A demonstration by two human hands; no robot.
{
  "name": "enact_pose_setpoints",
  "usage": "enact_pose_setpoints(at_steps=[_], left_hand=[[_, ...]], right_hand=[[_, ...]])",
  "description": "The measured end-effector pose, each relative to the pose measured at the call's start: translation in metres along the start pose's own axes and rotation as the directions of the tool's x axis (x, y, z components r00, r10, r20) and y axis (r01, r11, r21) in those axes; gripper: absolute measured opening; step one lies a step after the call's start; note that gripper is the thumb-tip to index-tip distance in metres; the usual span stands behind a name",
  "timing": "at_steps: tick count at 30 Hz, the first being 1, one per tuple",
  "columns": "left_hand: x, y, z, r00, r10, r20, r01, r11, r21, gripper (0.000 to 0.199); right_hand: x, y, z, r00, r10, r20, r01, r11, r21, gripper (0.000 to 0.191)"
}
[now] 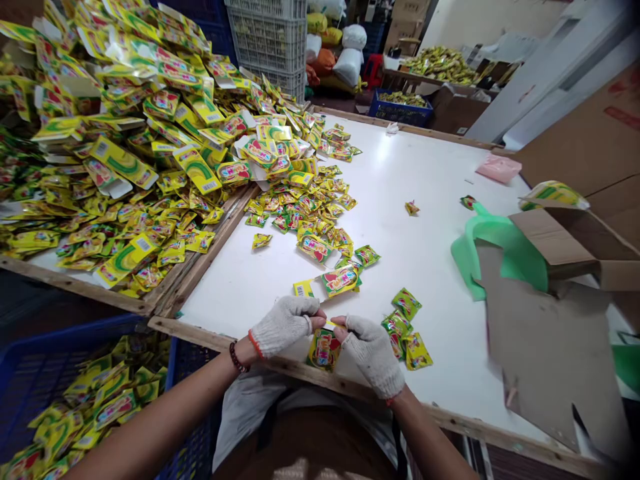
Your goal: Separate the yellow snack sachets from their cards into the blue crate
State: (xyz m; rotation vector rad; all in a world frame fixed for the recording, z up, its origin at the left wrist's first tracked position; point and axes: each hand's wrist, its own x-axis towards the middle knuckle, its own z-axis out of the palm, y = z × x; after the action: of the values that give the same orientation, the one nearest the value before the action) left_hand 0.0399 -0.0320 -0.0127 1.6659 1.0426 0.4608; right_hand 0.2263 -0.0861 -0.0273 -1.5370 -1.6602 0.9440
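Observation:
Both my hands wear white knit gloves with bare fingertips. Between them, at the table's front edge, is a small green and yellow candy box [324,349] with its printed face up. My left hand [290,325] pinches the top end of this box from the left. From the right, my right hand [371,352] pinches the same end, where a pale flap shows. Just beyond my fingers lies another candy box [341,281], with a yellow one partly under it. Several green and yellow candy packets [406,304] lie to the right of my right hand.
A big heap of flat candy boxes [190,120] and packets covers the left table. Loose packets [320,207] spill onto the white table [410,167]. On the right are a green dustpan [500,247] and cardboard [545,347]. A blue crate [30,360] holding boxes stands below left.

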Motion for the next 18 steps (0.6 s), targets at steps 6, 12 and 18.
enact_pose_setpoints(at_steps=[6,12,18], left_hand=[[-0.005,-0.003,-0.007,0.989,0.08,0.123,-0.08,0.997,-0.003,0.021],[-0.012,-0.005,0.002,0.99,0.127,0.057,-0.128,0.992,0.009,0.019],[-0.01,-0.006,0.003,0.995,0.095,0.029,-0.093,0.994,-0.05,0.016]], right_hand=[[-0.004,0.003,0.0,0.995,-0.091,0.04,0.09,0.996,0.023,0.023],[-0.001,-0.008,-0.004,0.998,0.026,0.051,-0.025,0.999,-0.022,0.021],[-0.004,-0.005,-0.001,1.0,0.007,0.022,-0.007,1.0,-0.012,0.02]])
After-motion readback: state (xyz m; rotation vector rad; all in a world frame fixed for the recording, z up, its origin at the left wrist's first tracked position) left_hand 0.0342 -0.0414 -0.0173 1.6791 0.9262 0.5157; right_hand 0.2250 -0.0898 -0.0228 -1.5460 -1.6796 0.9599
